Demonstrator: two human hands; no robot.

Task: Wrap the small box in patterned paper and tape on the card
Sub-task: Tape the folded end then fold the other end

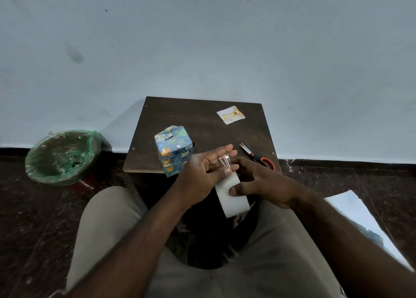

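The small box (173,150), wrapped in blue animal-patterned paper, stands on the near left part of the dark wooden board (202,122). A white birthday card (231,115) lies at the board's far right. My right hand (263,180) grips a wide roll of clear tape (231,196) held over my lap, thumb on its outer face. My left hand (209,169) is beside it, palm up with fingers straight, and a pulled strip of clear tape (225,162) lies across its fingers.
Scissors (256,156) with orange and black handles lie on the board's near right. A bin lined with a green bag (60,156) stands on the floor to the left. White paper (360,219) lies on the floor at right. A pale wall rises behind.
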